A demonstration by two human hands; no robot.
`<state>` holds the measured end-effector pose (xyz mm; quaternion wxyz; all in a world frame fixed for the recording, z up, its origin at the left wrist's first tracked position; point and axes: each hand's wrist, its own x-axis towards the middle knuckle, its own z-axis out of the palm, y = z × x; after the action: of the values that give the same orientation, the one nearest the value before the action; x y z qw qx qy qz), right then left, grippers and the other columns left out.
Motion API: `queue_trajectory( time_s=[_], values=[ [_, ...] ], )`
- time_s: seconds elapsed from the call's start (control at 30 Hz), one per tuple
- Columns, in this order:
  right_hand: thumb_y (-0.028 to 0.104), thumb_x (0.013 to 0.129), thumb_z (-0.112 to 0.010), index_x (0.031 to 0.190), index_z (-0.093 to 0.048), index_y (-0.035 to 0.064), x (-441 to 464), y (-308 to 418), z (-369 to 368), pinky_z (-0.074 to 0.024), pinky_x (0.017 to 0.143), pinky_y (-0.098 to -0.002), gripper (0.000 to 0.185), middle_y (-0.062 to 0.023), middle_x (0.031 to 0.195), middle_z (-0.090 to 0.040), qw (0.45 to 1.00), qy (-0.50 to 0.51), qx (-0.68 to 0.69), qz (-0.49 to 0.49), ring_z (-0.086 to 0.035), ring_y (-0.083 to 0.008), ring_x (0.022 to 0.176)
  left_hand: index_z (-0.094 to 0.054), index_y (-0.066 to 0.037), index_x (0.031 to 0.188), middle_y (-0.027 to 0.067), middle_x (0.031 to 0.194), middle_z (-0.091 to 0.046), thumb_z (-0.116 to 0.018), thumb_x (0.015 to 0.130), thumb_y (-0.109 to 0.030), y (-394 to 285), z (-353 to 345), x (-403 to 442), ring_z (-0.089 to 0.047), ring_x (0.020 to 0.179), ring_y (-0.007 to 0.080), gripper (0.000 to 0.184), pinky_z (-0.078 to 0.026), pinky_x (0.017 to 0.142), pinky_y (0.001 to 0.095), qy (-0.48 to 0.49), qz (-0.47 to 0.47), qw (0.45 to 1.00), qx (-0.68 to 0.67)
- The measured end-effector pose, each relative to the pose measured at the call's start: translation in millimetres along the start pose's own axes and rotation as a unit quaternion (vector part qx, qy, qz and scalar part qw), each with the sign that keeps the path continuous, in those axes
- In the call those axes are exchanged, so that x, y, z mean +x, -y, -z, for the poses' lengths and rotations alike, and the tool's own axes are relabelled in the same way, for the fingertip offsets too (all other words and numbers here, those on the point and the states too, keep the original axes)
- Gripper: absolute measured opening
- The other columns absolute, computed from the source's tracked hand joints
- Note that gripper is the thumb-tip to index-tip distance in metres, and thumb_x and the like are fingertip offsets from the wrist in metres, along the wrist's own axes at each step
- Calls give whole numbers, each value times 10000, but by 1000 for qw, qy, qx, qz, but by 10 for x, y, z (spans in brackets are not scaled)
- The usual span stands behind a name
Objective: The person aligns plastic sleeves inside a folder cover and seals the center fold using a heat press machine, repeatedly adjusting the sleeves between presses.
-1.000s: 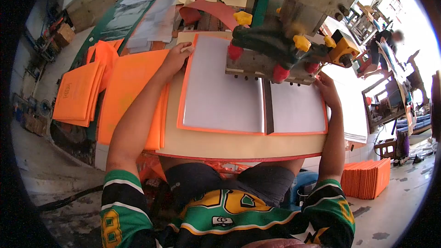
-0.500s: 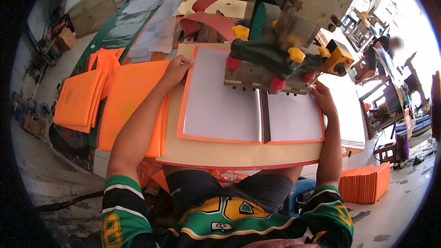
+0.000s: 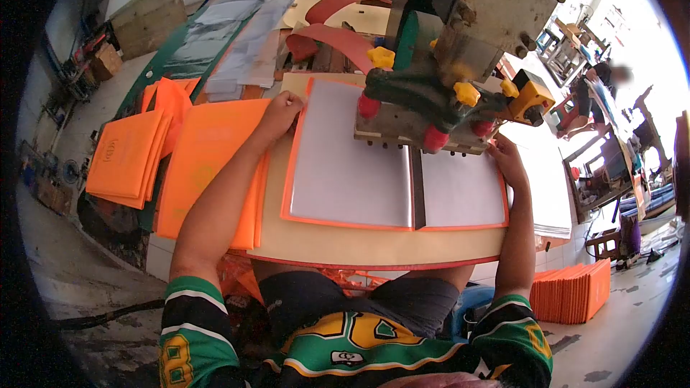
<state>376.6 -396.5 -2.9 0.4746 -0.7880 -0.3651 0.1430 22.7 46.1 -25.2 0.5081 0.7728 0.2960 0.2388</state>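
An open orange-edged cover [image 3: 352,172] lies on the cream board under a machine's press head, with clear plastic over white on both halves and a dark strip [image 3: 418,197] between them. At its upper left edge is my left hand [image 3: 282,116], fingers curled closed on the border. My right hand [image 3: 509,164] pinches the right edge beside the press head, its fingertips partly hidden. The metal press head [image 3: 424,128], with red and yellow knobs, hangs over the cover's upper part and hides some of it.
Orange covers [image 3: 215,136] lie under my left forearm, with folded orange pieces [image 3: 122,158] farther left. Clear plastic sheets [image 3: 244,43] lie at the back left. White sheets [image 3: 539,172] are at the right; an orange stack [image 3: 571,293] stands on the floor. Another person [image 3: 600,90] is at the far right.
The whole view has shifted slightly downward. Both hands stay at the same edges of the cover, and the press head keeps its position over it.
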Motion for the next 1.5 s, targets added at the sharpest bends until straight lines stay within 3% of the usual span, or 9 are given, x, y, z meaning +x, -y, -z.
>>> queue_trajectory(
  time_s=[0.27,0.33,0.53,0.63,1.07,1.17,1.23,1.33,1.5],
  values=[
    [148,1006,-630,1176,-669,-2,-25,77,3,-502,757,-289,229,-46,946,-698,999,-6,-41,-16,-601,-116,811,-608,-44,1101,56,908,-653,-614,1034,-367,-118,-9,-111,-631,713,134,330,-522,602,305,-31,11,999,4],
    [146,1013,-618,1217,-655,-2,-66,154,-35,-482,778,-268,255,-27,970,-689,1000,7,-2,-16,-585,-95,850,-612,-48,1045,43,870,-643,-599,1044,-360,-32,8,-45,-623,710,131,313,-514,607,302,2,-41,999,6],
    [162,1030,-603,1257,-642,-2,-46,147,-23,-461,816,-259,283,-1,995,-679,999,11,-13,-35,-565,-74,881,-584,-59,933,23,769,-598,-596,1047,-364,-90,9,-92,-583,654,123,326,-483,576,305,14,6,999,-37],
    [164,1044,-590,1274,-641,1,-36,109,-39,-455,792,-252,286,7,1000,-683,999,8,-16,34,-559,-61,871,-575,-61,916,22,760,-592,-612,1038,-372,-159,23,-141,-565,633,122,336,-470,561,306,16,11,1000,-14],
    [149,1049,-577,1290,-629,-3,-4,9,33,-478,857,-261,289,-18,1089,-699,998,32,-36,30,-596,-72,953,-607,-23,891,54,784,-632,-675,985,-348,-28,11,-70,-602,678,126,345,-507,609,314,-19,-63,997,47],
    [143,1049,-575,1287,-629,-2,-29,68,9,-472,866,-259,285,-17,1085,-696,998,37,-12,43,-592,-71,965,-611,-21,899,57,804,-643,-685,980,-351,-142,42,-115,-615,691,121,348,-521,608,315,17,-2,1000,26],
    [136,1047,-571,1278,-628,-5,-26,71,14,-467,865,-256,277,-14,1078,-692,998,32,-24,42,-584,-68,955,-647,-1,933,93,865,-676,-683,956,-317,-108,27,-99,-626,797,168,318,-511,727,349,7,-11,1000,3],
    [141,1012,-622,1303,-623,-20,-29,57,20,-478,889,-299,332,-51,1057,-700,999,30,-2,21,-591,-125,950,-606,-19,924,51,835,-651,-675,994,-354,-71,22,-59,-622,708,123,349,-532,610,319,18,-13,1000,-1],
    [125,1025,-595,1289,-622,-14,-46,105,5,-474,865,-273,300,-32,1063,-694,1000,27,-7,15,-588,-93,941,-619,-25,942,37,848,-650,-644,1016,-335,-44,33,-49,-617,739,114,320,-527,630,308,11,-28,999,29]
  ],
)
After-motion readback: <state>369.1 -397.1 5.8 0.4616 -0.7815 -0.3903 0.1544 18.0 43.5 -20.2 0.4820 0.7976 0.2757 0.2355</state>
